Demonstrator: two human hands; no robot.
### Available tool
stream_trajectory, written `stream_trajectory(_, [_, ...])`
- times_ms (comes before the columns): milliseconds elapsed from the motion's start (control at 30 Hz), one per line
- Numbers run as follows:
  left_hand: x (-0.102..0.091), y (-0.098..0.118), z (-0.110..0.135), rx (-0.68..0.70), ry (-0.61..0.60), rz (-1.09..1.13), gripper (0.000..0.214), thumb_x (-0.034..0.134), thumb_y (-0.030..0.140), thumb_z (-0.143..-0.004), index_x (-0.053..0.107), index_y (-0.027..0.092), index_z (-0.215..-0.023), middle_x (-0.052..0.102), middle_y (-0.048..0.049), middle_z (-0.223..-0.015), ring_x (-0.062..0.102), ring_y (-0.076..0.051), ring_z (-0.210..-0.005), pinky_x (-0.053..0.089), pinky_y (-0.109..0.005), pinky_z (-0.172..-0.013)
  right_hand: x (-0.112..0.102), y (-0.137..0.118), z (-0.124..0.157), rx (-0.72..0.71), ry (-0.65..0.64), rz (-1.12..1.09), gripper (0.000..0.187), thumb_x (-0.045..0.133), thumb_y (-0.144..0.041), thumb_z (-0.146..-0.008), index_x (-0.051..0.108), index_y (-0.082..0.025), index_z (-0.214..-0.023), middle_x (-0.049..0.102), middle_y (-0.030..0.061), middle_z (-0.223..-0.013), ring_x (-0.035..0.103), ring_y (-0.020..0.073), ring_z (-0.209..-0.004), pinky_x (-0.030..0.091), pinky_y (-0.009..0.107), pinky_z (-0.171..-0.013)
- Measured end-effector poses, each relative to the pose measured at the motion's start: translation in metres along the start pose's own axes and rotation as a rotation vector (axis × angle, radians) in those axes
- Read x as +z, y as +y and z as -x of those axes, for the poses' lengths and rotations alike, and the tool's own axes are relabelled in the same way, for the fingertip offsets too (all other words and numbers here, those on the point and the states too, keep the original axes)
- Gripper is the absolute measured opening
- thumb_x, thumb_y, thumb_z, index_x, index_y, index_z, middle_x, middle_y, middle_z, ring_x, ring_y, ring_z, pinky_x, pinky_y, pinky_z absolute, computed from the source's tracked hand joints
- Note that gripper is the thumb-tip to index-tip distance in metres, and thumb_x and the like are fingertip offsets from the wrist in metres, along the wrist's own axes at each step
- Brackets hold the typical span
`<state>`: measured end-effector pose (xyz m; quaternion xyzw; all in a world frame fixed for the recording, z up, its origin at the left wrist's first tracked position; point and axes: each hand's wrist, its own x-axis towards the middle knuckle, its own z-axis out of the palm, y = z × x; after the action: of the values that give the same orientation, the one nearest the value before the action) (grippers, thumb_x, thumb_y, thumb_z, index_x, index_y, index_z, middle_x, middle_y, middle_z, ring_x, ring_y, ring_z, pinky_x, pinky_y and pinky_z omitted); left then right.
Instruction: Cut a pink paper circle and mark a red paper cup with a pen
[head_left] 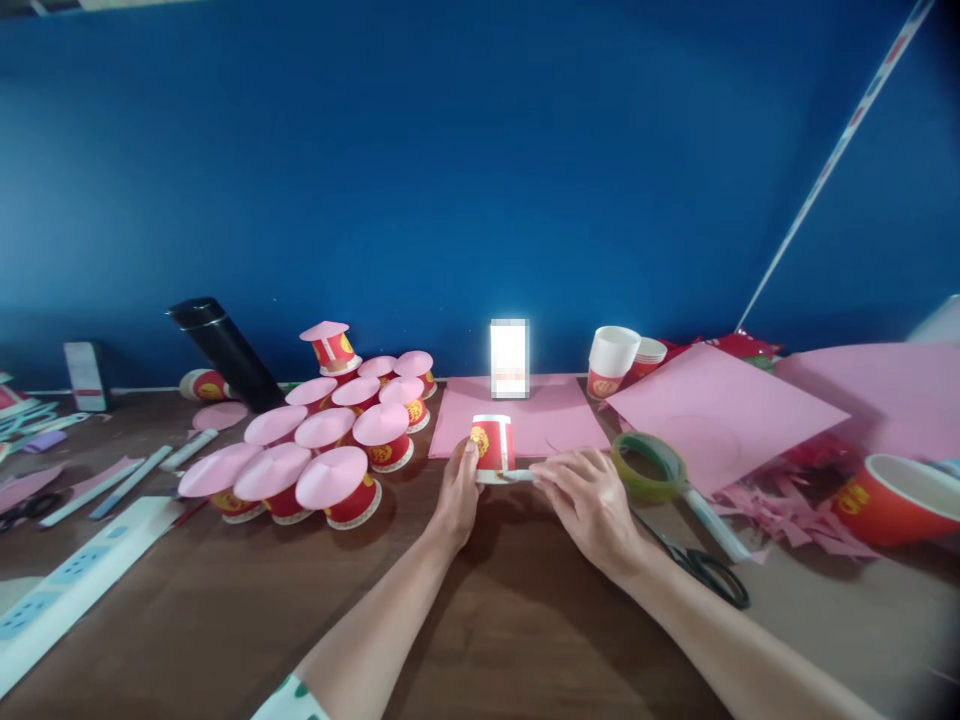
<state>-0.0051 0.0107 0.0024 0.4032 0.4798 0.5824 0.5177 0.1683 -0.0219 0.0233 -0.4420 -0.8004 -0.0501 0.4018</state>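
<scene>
My left hand (456,490) is wrapped round the left side of a red paper cup (492,436) with a gold emblem and a white vertical stripe. The cup stands upside down, its white rim at the bottom. Between the closed fingers of my right hand (589,500) is a slim white pen-like stick (519,476), whose tip meets the cup near the bottom of the stripe. What exactly the stick is, I cannot make out. Behind the cup lies a stack of pink paper (555,415).
Several upturned cups with pink cone tops (330,478) crowd the left, near a black flask (229,355) and a power strip (82,570). Right are a tape roll (626,490), scissors (720,580), pink paper scraps (795,515), white cups (613,352) and a lying red cup (877,505).
</scene>
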Motion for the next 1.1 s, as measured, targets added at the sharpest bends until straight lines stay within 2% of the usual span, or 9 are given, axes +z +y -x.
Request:
stream_trajectory(367, [-0.0007,-0.0003,0.0002,0.006,-0.048,0.038,0.044,0.048,0.053,-0.078,0.056,0.018,-0.104,0.06,-0.0078,-0.091,0.056,-0.017,-0.076,0.045,-0.028,-0.067,-0.0027,-0.0015,-0.0038,-0.064,0.029,-0.016,0.015,0.054,-0.017,-0.085,0.064,-0.022,-0.096,0.064,0.0044,-0.085,0.054,0.0172,-0.081,0.042,0.031,-0.075])
stream_trajectory(567, [0.0005,0.0036,0.0022,0.013,0.012,0.008,0.042,0.049,0.052,-0.078,0.058,0.017,-0.101,0.062,-0.0082,-0.084,0.058,-0.019,-0.073,0.045,-0.029,-0.066,-0.0016,-0.0005,-0.003,-0.089,0.006,-0.025,0.016,0.054,-0.016,-0.085,0.064,-0.022,-0.097,0.063,0.0046,-0.086,0.054,0.0172,-0.081,0.042,0.031,-0.075])
stream_trajectory(833, [0.0029,0.0036,0.0027,0.028,-0.025,0.003,0.045,0.049,0.053,-0.078,0.057,0.016,-0.101,0.062,-0.009,-0.086,0.058,-0.019,-0.074,0.046,-0.029,-0.066,-0.0022,-0.0005,-0.002,-0.025,0.015,0.004,0.016,0.053,-0.018,-0.086,0.064,-0.022,-0.096,0.065,0.0046,-0.085,0.056,0.0184,-0.084,0.042,0.033,-0.077])
stream_trajectory(967, [0.0008,0.001,0.0008,0.029,0.017,0.025,0.043,0.05,0.052,-0.078,0.058,0.017,-0.101,0.062,-0.0088,-0.087,0.058,-0.019,-0.076,0.046,-0.03,-0.067,-0.0025,-0.0008,-0.0026,-0.061,0.01,-0.005,0.016,0.053,-0.019,-0.086,0.064,-0.022,-0.096,0.064,0.0048,-0.086,0.056,0.0175,-0.081,0.042,0.032,-0.075])
stream_trajectory(1100, [-0.0002,0.0013,0.0006,0.027,-0.004,0.018,0.043,0.05,0.053,-0.078,0.059,0.017,-0.099,0.061,-0.0071,-0.082,0.057,-0.018,-0.073,0.046,-0.03,-0.066,-0.0016,-0.0002,-0.0019,-0.062,0.017,0.017,0.015,0.053,-0.019,-0.086,0.065,-0.023,-0.096,0.064,0.0046,-0.086,0.056,0.0173,-0.081,0.042,0.032,-0.075])
